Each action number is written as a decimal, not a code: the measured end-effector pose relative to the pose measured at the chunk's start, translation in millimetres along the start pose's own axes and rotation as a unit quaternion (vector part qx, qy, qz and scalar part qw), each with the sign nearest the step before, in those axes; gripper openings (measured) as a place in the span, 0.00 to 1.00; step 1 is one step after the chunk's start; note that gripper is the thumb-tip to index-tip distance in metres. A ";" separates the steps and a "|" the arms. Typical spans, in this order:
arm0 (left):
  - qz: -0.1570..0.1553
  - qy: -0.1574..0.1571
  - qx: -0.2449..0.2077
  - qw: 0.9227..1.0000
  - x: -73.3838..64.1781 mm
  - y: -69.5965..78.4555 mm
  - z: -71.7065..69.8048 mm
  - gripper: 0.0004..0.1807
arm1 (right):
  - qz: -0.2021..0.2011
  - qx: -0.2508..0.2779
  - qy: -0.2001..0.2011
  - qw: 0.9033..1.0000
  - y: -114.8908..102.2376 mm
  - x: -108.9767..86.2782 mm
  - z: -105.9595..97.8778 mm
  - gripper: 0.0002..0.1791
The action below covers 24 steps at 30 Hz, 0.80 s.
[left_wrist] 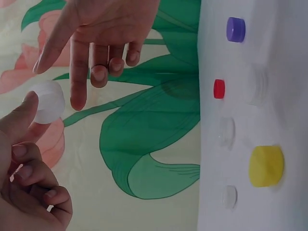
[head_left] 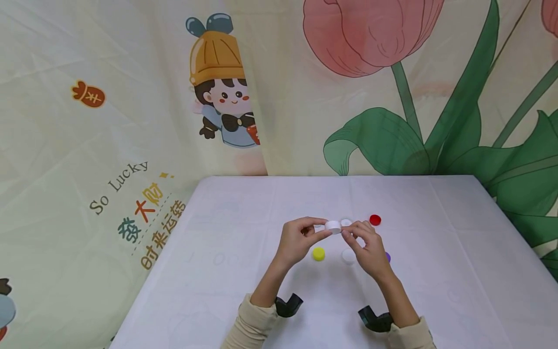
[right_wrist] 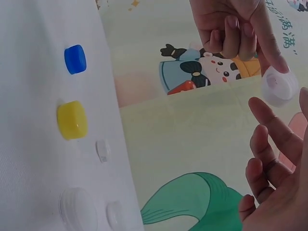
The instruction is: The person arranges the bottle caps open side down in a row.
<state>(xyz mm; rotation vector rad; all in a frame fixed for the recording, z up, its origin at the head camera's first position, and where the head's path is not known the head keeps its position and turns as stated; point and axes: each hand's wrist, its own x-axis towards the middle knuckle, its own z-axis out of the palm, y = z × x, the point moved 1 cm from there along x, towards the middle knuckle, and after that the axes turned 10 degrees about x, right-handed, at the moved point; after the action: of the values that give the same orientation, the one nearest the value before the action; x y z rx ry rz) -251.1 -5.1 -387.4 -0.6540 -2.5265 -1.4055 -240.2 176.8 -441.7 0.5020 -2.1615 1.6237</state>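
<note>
A white bottle cap [head_left: 333, 227] is held up above the table, and my left hand [head_left: 296, 241] pinches it between thumb and index finger. The right wrist view shows the hollow side of this cap [right_wrist: 279, 86]. My right hand [head_left: 368, 247] is close on the cap's other side, thumb and index finger spread apart around its edge. In the left wrist view, the right hand's fingers [left_wrist: 78, 91] hang loosely and do not grip the cap [left_wrist: 49, 102]; whether a fingertip brushes it, I cannot tell.
On the white-covered table [head_left: 218, 310] lie a yellow cap [head_left: 318, 254], a red cap [head_left: 375, 220], a purple cap [left_wrist: 236, 30], a blue cap [right_wrist: 75, 59], a larger whitish cap [head_left: 348, 256] and small whitish caps [head_left: 346, 222]. A printed curtain [head_left: 283, 97] hangs behind.
</note>
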 end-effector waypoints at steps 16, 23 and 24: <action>0.151 0.014 0.084 0.985 0.7 -21.7 9.5 0.14 | 0.040 0.048 -0.010 0.998 -2.9 0.4 0.8 0.06; 0.164 0.018 0.097 0.982 0.9 -24.4 11.3 0.14 | 0.032 0.057 -0.015 0.998 3.2 -0.1 0.2 0.08; 0.164 0.018 0.099 0.981 1.0 -24.9 11.5 0.14 | 0.031 0.055 -0.015 0.998 3.3 -0.2 0.1 0.08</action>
<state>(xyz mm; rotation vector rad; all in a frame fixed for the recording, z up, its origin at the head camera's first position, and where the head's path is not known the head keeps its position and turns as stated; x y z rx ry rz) -262.6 -6.5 -412.2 -0.9435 -2.3517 -1.0294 -241.7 177.5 -444.5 0.5004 -2.1368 1.7875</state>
